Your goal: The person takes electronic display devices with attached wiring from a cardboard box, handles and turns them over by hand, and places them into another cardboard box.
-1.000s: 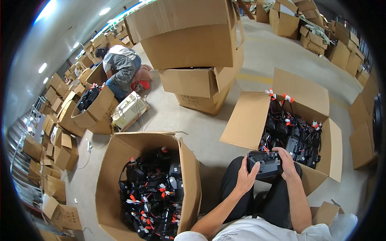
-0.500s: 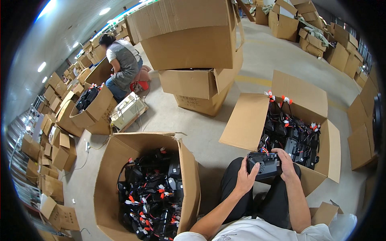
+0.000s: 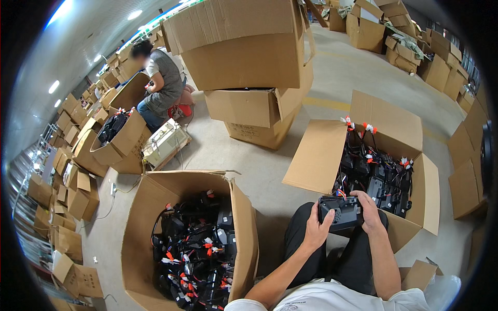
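Observation:
Between my hands, over my lap, is a black electronic unit (image 3: 343,215) with a round speaker grille and coloured wires (image 3: 341,194) at its far side. My left hand (image 3: 317,228) grips its left end, thumb on the front face. The right end is held by my right hand (image 3: 369,213), fingers over the top edge. Just beyond stands an open cardboard box (image 3: 429,194) with rows of similar black units (image 3: 381,184), their white and red plugs sticking up. To my left, a second open box (image 3: 136,243) holds a jumbled heap of black units and cables (image 3: 199,249).
A tall stack of cartons (image 3: 244,62) rises straight ahead. At the far left a person (image 3: 165,83) sits by a box of black parts (image 3: 115,126), near a beige bench instrument (image 3: 166,144) with cables on the floor. More cartons (image 3: 441,72) line both sides.
My hands and the black unit stay in place. The seated person in the background has shifted the head and raised the upper body slightly.

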`<action>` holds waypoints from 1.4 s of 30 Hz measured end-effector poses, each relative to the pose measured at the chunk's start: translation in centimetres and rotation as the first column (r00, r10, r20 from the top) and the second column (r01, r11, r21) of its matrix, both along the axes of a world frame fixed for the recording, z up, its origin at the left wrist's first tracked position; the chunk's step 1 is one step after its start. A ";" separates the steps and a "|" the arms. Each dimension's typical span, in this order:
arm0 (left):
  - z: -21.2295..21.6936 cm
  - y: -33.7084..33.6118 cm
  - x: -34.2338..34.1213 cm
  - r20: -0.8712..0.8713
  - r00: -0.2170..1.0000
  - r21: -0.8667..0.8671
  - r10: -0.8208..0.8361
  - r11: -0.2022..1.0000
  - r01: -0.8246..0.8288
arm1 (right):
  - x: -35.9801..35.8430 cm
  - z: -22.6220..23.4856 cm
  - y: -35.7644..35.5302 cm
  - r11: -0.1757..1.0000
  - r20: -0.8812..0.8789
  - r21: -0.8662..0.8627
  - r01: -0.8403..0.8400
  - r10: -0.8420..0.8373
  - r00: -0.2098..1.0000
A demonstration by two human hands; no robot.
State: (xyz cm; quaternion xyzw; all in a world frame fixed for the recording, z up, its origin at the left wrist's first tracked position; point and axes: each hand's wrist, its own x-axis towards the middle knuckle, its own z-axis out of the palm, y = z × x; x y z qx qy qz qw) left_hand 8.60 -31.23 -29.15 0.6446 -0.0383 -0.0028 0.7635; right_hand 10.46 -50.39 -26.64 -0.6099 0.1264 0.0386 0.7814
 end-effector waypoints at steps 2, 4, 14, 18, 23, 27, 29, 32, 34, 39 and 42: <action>0.1 0.0 -0.1 -0.001 1.000 -0.011 -0.002 1.000 0.002 | 0.0 0.0 0.0 1.000 -0.003 0.005 -0.001 0.001 1.000; 0.2 0.1 -0.1 -0.002 1.000 -0.022 -0.005 1.000 0.005 | 0.0 -0.1 0.0 1.000 -0.005 0.009 -0.002 0.002 1.000; -0.2 0.0 -0.1 0.002 1.000 -0.008 -0.003 1.000 0.003 | -0.1 -0.4 -0.2 1.000 0.000 0.013 -0.004 0.004 1.000; -0.6 0.0 0.1 -0.002 1.000 -0.034 -0.009 0.999 0.009 | 0.0 -0.3 -0.1 1.000 0.008 0.005 -0.006 0.006 1.000; -0.3 0.1 0.1 0.012 1.000 -0.008 0.014 1.000 -0.014 | 0.1 -0.5 -0.1 0.999 0.005 0.028 -0.018 0.018 1.000; -0.3 -0.2 -0.6 0.000 0.997 -0.014 0.078 0.997 -0.078 | -0.1 -0.2 0.2 0.999 -0.009 0.034 -0.019 0.020 1.000; 0.3 -0.8 -1.1 0.075 0.991 0.023 0.115 0.993 -0.117 | -0.4 -0.7 -0.5 0.999 0.015 0.032 -0.006 0.005 1.000; -0.4 -0.9 -0.3 0.297 0.934 0.109 0.199 0.965 -0.240 | -0.2 -4.6 -1.0 0.992 0.008 0.110 0.057 -0.058 0.998; -2.3 -0.5 1.6 0.395 0.875 0.207 0.279 0.901 -0.381 | -0.8 -5.7 -1.0 0.960 -0.148 0.253 0.123 -0.087 0.985; 2.0 1.4 5.8 -0.131 0.872 0.223 0.471 0.871 -0.437 | -4.5 -2.4 3.6 0.978 -0.063 0.176 -0.112 0.125 0.990; 0.0 0.7 7.3 -0.156 0.916 0.117 0.369 0.928 -0.354 | -5.3 -0.8 3.4 0.979 -0.105 0.154 -0.134 0.151 0.983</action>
